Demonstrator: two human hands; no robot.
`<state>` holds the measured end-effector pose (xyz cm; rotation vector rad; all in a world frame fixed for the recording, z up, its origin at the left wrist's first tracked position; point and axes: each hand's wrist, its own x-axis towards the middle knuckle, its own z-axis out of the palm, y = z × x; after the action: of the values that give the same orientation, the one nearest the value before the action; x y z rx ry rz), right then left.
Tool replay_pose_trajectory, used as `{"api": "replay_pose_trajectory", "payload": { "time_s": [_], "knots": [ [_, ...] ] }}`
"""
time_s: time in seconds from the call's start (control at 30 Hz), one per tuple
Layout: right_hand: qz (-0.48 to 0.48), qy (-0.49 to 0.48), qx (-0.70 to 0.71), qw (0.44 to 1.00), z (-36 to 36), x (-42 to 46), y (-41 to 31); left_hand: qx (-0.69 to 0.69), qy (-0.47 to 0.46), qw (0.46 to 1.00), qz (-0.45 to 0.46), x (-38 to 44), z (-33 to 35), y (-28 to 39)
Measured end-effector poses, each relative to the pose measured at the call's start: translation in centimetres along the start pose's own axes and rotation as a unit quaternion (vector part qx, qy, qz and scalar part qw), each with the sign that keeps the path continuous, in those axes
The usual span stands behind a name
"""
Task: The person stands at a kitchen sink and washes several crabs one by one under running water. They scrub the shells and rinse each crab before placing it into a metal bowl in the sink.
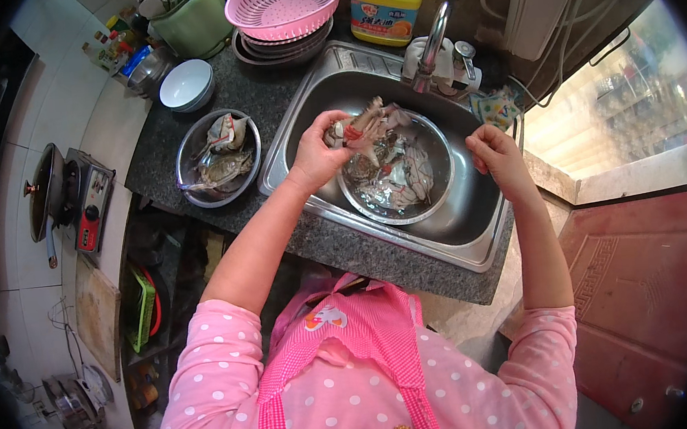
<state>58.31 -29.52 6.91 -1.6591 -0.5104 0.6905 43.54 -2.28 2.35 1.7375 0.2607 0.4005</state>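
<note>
My left hand [325, 153] grips a crab [369, 127] by one side, above a metal basin [450, 162] in the sink. A bit of red shows on the held crab near my fingertips. Inside the basin lie more crabs [404, 175], pale undersides up and glistening wet. Over the right side of the sink [472, 218], my right hand [494, 155] has its thumb and fingers pinched together, apart from the crab; no object shows in it. On the counter to the left, a steel bowl [257, 154] holds crabs or crab parts [222, 164].
A chrome faucet [430, 47] rises behind the basin, with a patterned cloth [496, 106] on the sink's right rim. White bowls [186, 84], a pink plastic colander [285, 5] and a yellow detergent jug [386, 5] stand along the back. A portable gas stove [94, 199] is at far left.
</note>
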Motion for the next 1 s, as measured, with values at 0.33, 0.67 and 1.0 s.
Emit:
{"api": "replay_pose_trajectory", "payload": {
  "time_s": [0.33,0.67,1.0],
  "knots": [
    [-0.148,0.048,-0.051,0.986,5.2,2.8,-1.2,-0.254,-0.056,0.951,-0.165,0.1,2.2,1.6],
    [-0.112,-0.027,-0.246,0.962,6.6,5.2,-2.1,-0.218,-0.088,0.961,-0.147,-0.1,2.7,2.3],
    [-0.085,-0.006,-0.064,0.994,6.4,5.6,0.0,-0.24,-0.116,0.942,-0.201,-0.8,1.6,3.2]
  ]
}}
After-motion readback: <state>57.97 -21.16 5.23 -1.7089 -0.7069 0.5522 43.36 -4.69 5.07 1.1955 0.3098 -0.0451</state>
